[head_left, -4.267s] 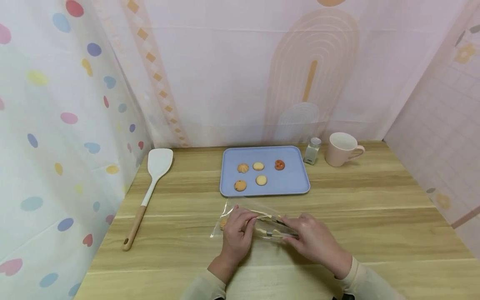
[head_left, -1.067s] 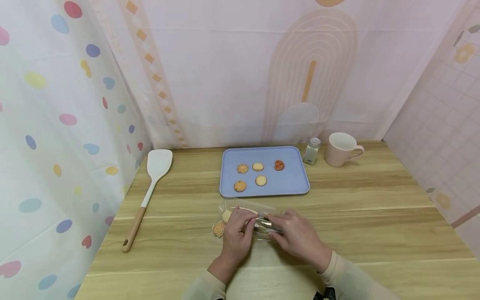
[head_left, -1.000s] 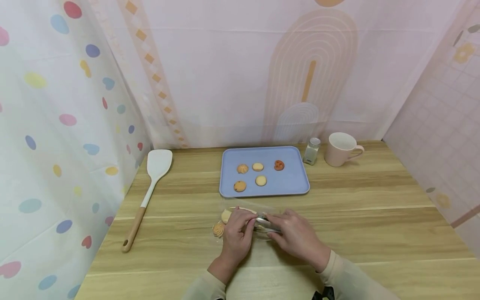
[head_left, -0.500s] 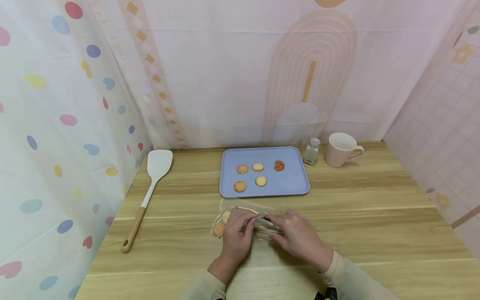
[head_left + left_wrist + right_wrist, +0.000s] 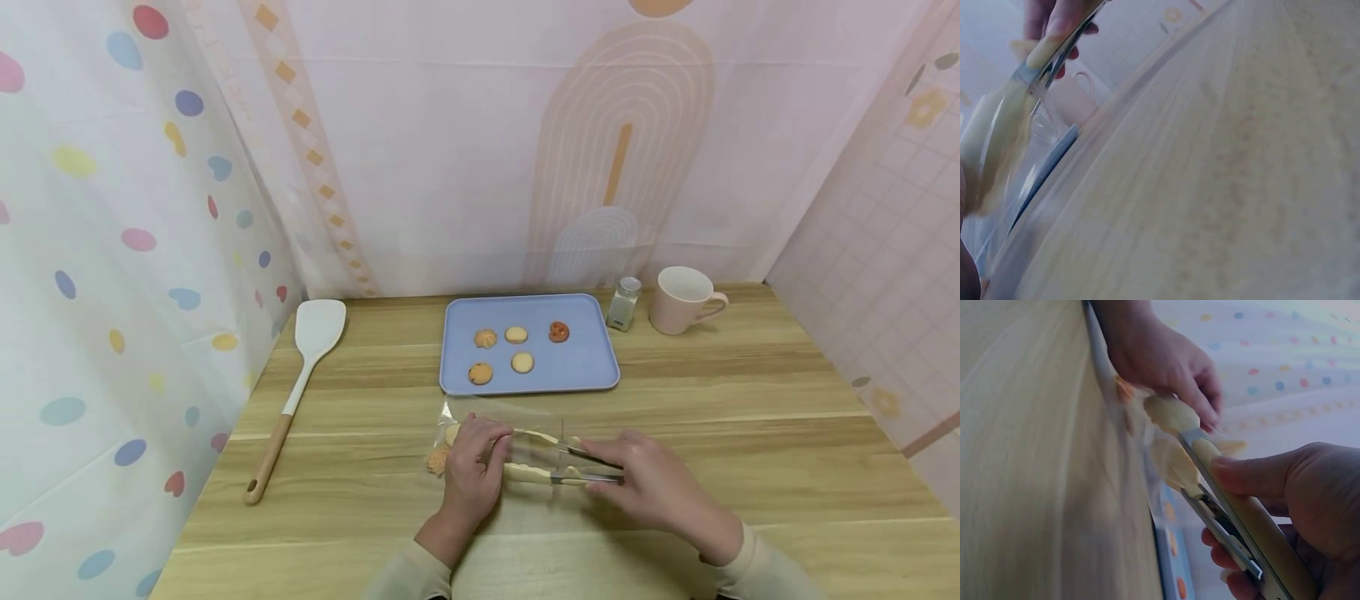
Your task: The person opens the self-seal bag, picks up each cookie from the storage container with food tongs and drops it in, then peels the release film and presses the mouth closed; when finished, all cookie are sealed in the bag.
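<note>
My left hand point(image 5: 476, 471) pinches the upper edge of a clear plastic bag point(image 5: 491, 408) on the table, in front of the tray. Several cookies point(image 5: 437, 461) show through the bag at its left end. From the right, my right hand point(image 5: 660, 487) grips a pair of tongs point(image 5: 592, 478) with metal arms and cream-coloured heads. The heads reach into the bag's mouth and stand apart; part of them is hidden by my left hand. In the right wrist view the thumb presses along the cream handle of the tongs point(image 5: 1250, 525), and no cookie can be made out between the heads.
A blue tray point(image 5: 577, 367) with several cookies point(image 5: 522, 362) stands behind the bag. To its right are a small glass shaker point(image 5: 623, 304) and a pink mug point(image 5: 678, 304). A white spatula point(image 5: 300, 379) with a wooden handle lies on the left.
My right hand has drawn the tongs to the right, partly out of the bag, and their arms have spread apart. The left hand keeps its place on the bag.
</note>
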`<state>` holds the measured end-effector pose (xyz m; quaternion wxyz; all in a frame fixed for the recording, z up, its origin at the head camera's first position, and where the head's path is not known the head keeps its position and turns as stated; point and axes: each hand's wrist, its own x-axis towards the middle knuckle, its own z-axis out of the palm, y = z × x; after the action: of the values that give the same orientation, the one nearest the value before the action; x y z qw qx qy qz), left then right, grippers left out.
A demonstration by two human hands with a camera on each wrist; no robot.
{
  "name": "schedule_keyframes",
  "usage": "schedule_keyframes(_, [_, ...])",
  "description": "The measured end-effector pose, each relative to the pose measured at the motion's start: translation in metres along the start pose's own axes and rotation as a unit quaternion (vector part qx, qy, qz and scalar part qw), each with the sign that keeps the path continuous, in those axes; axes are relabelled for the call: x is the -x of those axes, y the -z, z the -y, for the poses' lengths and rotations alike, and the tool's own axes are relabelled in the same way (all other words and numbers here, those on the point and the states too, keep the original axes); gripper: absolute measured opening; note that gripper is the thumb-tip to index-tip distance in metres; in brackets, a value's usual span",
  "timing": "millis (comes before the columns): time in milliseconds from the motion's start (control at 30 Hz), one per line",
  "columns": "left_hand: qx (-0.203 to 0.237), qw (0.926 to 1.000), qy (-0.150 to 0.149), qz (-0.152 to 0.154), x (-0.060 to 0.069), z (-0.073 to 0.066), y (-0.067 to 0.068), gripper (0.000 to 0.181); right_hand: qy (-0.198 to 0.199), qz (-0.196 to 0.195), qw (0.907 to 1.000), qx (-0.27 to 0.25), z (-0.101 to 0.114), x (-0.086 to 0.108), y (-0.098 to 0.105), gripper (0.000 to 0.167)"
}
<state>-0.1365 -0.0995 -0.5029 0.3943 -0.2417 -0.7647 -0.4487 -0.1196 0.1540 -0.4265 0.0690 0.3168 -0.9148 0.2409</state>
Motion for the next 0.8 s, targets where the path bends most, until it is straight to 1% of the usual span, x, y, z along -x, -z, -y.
schedule_keyframes(167, [0.001, 1.0, 0.008, 0.006, 0.001, 0.0, -0.001, 0.014, -0.012, -0.005, 0.9999, -0.008, -0.007, 0.011, 0.016, 0.051])
schedule_keyframes(367, [0.003, 0.9999, 0.006, 0.013, 0.001, 0.0, -0.001, 0.016, -0.027, -0.022, 0.9993, 0.008, -0.012, 0.017, 0.026, 0.051])
schedule_keyframes(433, [0.001, 0.9999, 0.008, 0.012, 0.001, 0.0, -0.001, 0.017, -0.029, -0.02, 0.9994, 0.003, -0.015, 0.019, 0.031, 0.049])
schedule_keyframes(500, [0.002, 0.9998, 0.015, 0.011, 0.002, 0.0, -0.001, 0.016, -0.029, -0.015, 0.9995, -0.005, -0.02, 0.023, 0.038, 0.048])
schedule_keyframes(633, [0.011, 0.9995, 0.027, 0.011, 0.002, 0.0, -0.001, 0.011, -0.02, -0.012, 0.9988, -0.044, -0.032, 0.027, 0.055, 0.047])
schedule_keyframes(733, [0.02, 0.9994, 0.028, 0.01, 0.001, 0.0, 0.0, 0.009, -0.01, -0.035, 0.997, -0.068, -0.04, 0.027, 0.066, 0.047])
schedule_keyframes(800, [0.024, 0.9993, 0.028, 0.009, 0.001, 0.0, 0.001, 0.009, -0.014, -0.052, 0.9961, -0.071, -0.044, 0.024, 0.072, 0.046])
